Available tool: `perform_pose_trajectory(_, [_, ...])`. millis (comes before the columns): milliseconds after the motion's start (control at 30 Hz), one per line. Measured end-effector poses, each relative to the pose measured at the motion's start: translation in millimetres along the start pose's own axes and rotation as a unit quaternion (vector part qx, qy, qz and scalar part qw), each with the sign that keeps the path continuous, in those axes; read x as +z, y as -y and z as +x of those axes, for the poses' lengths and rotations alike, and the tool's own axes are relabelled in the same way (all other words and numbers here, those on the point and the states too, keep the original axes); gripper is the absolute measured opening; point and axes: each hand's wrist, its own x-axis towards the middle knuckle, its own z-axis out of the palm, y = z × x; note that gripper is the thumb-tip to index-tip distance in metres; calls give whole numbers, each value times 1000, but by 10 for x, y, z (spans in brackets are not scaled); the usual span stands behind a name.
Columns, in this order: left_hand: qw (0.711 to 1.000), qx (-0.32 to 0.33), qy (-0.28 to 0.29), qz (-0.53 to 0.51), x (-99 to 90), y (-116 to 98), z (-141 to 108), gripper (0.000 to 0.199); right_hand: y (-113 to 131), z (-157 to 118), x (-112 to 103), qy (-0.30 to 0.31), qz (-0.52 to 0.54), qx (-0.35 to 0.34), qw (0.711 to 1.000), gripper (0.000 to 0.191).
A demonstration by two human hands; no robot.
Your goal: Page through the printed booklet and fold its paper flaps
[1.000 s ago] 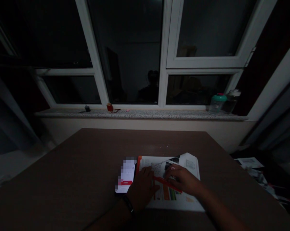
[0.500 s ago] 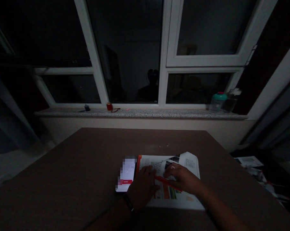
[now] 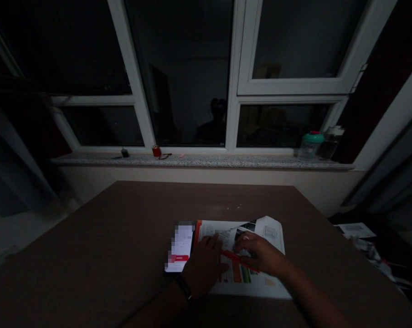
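Note:
A printed booklet (image 3: 274, 284) with pictures and text lies on the table, one page folded or lifted towards its upper right. My left hand (image 3: 206, 262), with a dark band on its wrist, rests on the booklet's left part, fingers stretched out. A thin red strip (image 3: 240, 260) runs slantwise between my hands; I cannot tell if it is a separate thing or part of the paper. My right hand (image 3: 255, 253) is closed on the booklet beside the strip, fingers curled, and what they pinch is hidden. A lit phone (image 3: 182, 246) lies left of the booklet.
The brown table (image 3: 124, 237) reaches to the wall under the window. On the stone sill (image 3: 206, 160) stand a small dark bottle (image 3: 124, 153), a red item with a cord (image 3: 156, 151), and two bottles, one with a teal lid (image 3: 312, 137). Papers (image 3: 356, 230) lie beyond the right edge.
Both hands stay in nearly the same places on the booklet. The whole view has shifted very slightly.

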Motion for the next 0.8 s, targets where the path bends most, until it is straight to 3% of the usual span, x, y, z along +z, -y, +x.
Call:
perform_pose_trajectory(500, [1000,-11,18,-1,-2,-25,5,82,10,-8,-7,2,7,10,1000,21])
perform_pose_trajectory(800, [1000,-3,11,15,-48,-38,48,71,7,-10,2,-1,4,15,1000,23])
